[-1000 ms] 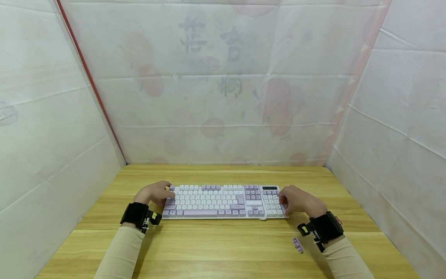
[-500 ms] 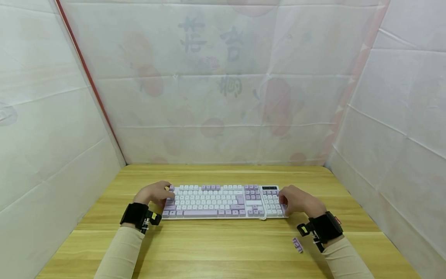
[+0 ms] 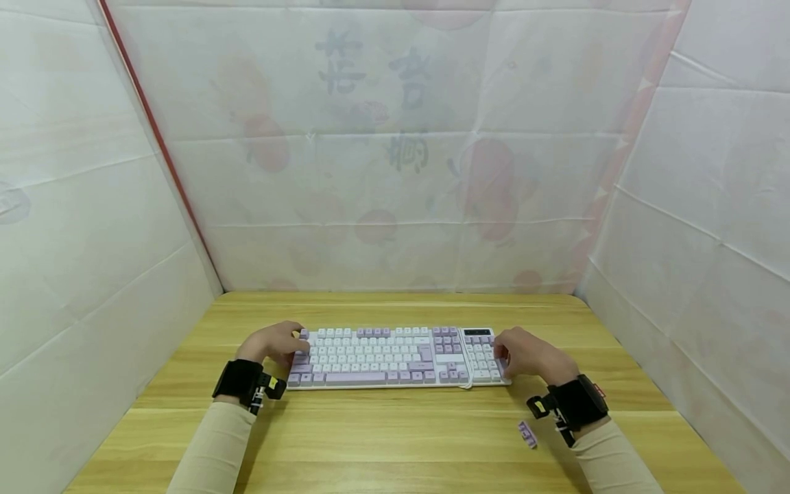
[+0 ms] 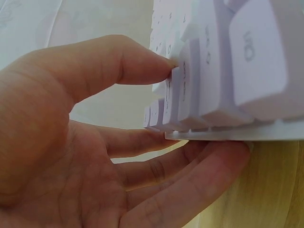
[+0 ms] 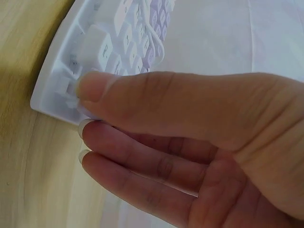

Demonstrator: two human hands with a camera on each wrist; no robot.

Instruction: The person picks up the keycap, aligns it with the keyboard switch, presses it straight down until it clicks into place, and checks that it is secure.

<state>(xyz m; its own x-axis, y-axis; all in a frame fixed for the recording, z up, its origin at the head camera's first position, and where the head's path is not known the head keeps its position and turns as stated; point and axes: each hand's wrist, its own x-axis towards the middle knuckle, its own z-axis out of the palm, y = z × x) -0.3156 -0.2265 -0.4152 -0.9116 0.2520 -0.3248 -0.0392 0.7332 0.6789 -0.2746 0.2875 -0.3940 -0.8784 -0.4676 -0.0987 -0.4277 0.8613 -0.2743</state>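
A white and purple keyboard lies across the wooden table between both hands. My left hand grips its left end. In the left wrist view the thumb presses on the end keys, and the fingers curl under the bottom edge. My right hand grips the opposite end. In the right wrist view its thumb lies over the corner, where part of the white frame shows without a keycap. Two fingertips of that hand sit just beside and below the edge. The keyboard's folded white cable runs over the number keys.
A small purple keycap-like piece lies on the wooden table in front of the right forearm. Pale printed cloth walls enclose the table at the back and both sides. Black camera straps wrap both wrists.
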